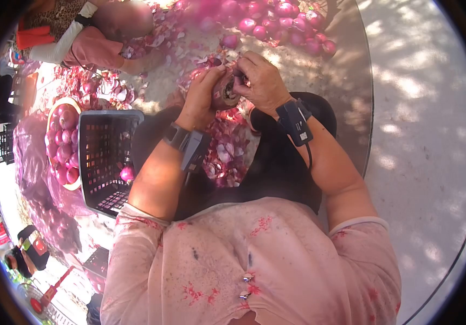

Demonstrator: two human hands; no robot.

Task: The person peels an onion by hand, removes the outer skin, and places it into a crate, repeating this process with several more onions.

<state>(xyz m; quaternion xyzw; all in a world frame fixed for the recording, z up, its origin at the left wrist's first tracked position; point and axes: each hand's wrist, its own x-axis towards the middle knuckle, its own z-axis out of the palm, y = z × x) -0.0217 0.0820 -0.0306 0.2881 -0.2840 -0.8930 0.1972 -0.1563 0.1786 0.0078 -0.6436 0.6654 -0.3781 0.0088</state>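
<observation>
My left hand (202, 95) is wrapped round the left side of a reddish onion (223, 98) between my knees, its roots showing as a dark patch. The fingers of my right hand (261, 81) are bent and pinched at the onion's upper right side; whether they hold a tool or skin is hidden. Loose red onion skins (226, 154) lie on the ground below both hands. A single red onion (229, 41) rests just beyond them.
A black crate (111, 115) with one onion (127, 173) stands at my left, beside a round basket (54, 108) of onions. More onions (284, 24) lie spread ahead. A co-worker's sleeved arm (59, 49) is at upper left. A pale floor (422, 135) extends at right.
</observation>
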